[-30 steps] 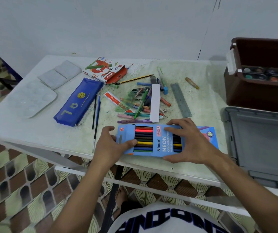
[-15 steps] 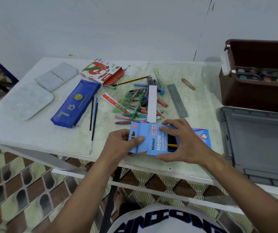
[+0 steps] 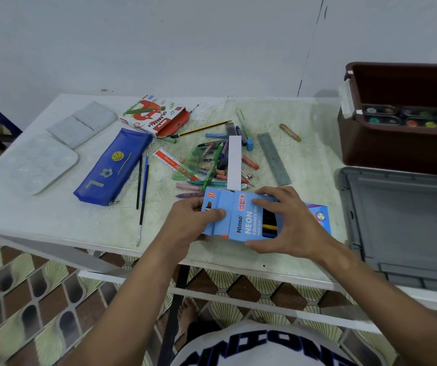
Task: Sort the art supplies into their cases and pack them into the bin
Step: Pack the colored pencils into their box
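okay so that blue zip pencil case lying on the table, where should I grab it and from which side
Grip the blue pencil case across its narrow width near the middle, coming down from above. It lies flat and long, slanting away from the table's front edge, so its two long sides are open; two thin brushes lie close along its right side, so keep fingers tight to the case.

Person: white shirt (image 3: 259, 347), large dark blue block lettering across chest, partly cut off. Forearms bare, no sleeves visible. One bare foot (image 3: 188, 313) below shirt.
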`<state>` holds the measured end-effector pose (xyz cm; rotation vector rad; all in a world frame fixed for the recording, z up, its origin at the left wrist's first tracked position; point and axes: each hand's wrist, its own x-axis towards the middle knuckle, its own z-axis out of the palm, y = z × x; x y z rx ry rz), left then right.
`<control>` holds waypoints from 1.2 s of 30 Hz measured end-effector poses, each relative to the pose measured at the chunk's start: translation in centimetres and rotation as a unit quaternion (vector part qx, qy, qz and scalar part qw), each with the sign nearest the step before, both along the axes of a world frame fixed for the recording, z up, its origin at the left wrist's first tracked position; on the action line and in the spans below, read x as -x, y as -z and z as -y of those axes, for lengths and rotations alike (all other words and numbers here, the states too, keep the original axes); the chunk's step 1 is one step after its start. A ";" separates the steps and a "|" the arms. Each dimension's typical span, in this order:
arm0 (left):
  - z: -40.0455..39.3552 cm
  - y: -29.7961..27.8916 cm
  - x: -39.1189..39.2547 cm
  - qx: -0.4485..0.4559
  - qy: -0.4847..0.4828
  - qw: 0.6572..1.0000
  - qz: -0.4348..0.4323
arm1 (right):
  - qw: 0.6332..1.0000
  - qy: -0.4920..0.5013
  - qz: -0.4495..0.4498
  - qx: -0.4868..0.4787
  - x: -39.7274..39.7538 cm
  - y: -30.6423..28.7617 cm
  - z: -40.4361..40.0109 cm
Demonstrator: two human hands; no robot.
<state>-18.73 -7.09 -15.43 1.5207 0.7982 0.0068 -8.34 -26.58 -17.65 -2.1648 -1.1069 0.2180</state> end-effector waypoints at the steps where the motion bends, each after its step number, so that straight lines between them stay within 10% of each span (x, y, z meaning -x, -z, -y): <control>1: -0.1 0.0 -0.1 0.009 -0.005 1.000 0.000 | 1.000 0.003 -0.002 -0.007 0.0 -0.1 -0.1; 22: 1.7 0.1 -0.3 0.033 -0.009 0.999 0.041 | 0.997 0.072 -0.003 -0.019 0.3 0.0 -0.4; 36: 8.8 -1.7 -4.8 0.071 0.134 0.981 0.123 | 0.920 0.375 -0.098 -0.057 -1.1 -2.5 3.1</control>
